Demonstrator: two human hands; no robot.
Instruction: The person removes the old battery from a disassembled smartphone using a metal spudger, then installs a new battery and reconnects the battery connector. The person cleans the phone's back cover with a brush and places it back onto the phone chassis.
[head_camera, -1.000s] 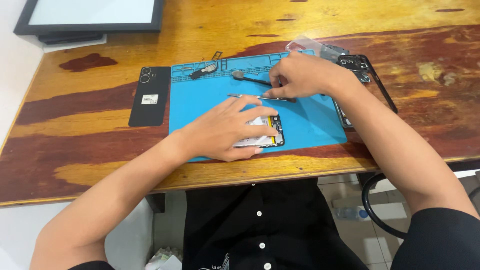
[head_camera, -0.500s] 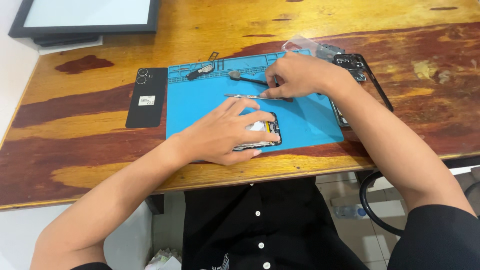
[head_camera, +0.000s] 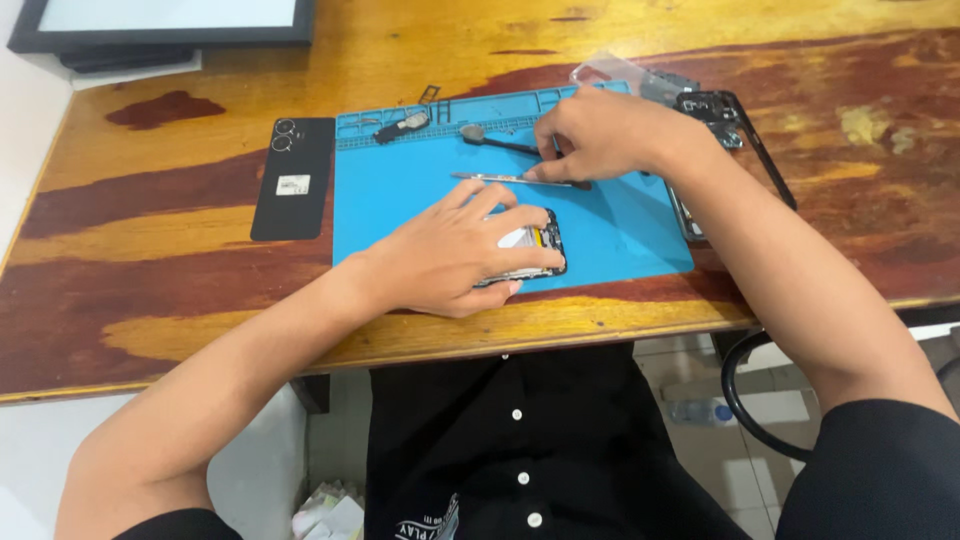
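Note:
An opened phone (head_camera: 540, 243) lies on a blue work mat (head_camera: 400, 200) on a wooden table. My left hand (head_camera: 455, 250) rests flat over the phone and holds it down, covering most of it. My right hand (head_camera: 600, 135) is at the mat's far side, its fingers on the end of metal tweezers (head_camera: 495, 178) that lie on the mat. A dark-handled tool (head_camera: 500, 140) lies just beyond the tweezers, under my right hand's fingers.
A black phone back cover (head_camera: 292, 178) lies left of the mat. A phone frame (head_camera: 725, 115) and a clear case (head_camera: 620, 75) sit at the right. A small dark part (head_camera: 400, 127) is on the mat's far edge. A framed screen (head_camera: 160, 20) stands far left.
Both hands stay about where they were. My right hand's fingers have shifted slightly along the tweezers; the left hand keeps pressing on the phone.

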